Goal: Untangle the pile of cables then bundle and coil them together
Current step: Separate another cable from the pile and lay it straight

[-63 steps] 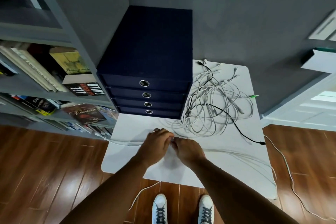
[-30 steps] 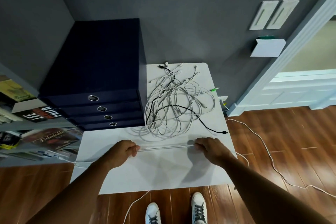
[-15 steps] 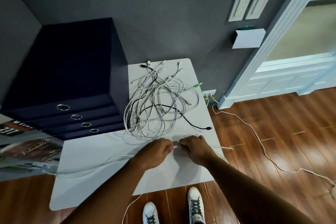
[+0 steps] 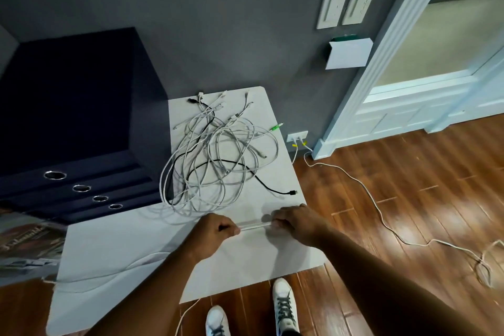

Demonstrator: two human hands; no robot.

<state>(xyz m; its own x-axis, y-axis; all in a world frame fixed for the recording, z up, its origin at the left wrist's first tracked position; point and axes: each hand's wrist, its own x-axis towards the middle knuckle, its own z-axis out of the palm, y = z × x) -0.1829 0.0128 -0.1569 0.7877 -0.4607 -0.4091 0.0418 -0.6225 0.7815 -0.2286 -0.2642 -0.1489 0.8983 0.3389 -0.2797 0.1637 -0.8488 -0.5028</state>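
Fingers of my left hand are curled in a fist round a white cable. Those of my right hand pinch the same cable just to the right. A short, straight run shows between the two hands, low in the middle of the frame.

Half a second ago my knuckles were almost touching; now the hands have parted and the cable is pulled taut between them. A second ago they were spread much wider. I judge this to be a repeated draw, running the cable through my grip to straighten it before coiling. It suggests this one cable is already free of the tangle, while the bundling is not yet begun.

Largest to smallest, the rest lies like this:
- The navy drawer unit fills the upper left and stands on the white table, which runs from centre to lower left.
- From my left fist the slack of the white cable trails left across the table and off its near corner.
- The pile of cables sits at the centre, just above my hands and apart from them, still looped over itself.
- A black cable threads through the pile, and its plug lies by the table's right edge.
- A green-tipped plug pokes out at the pile's upper right.
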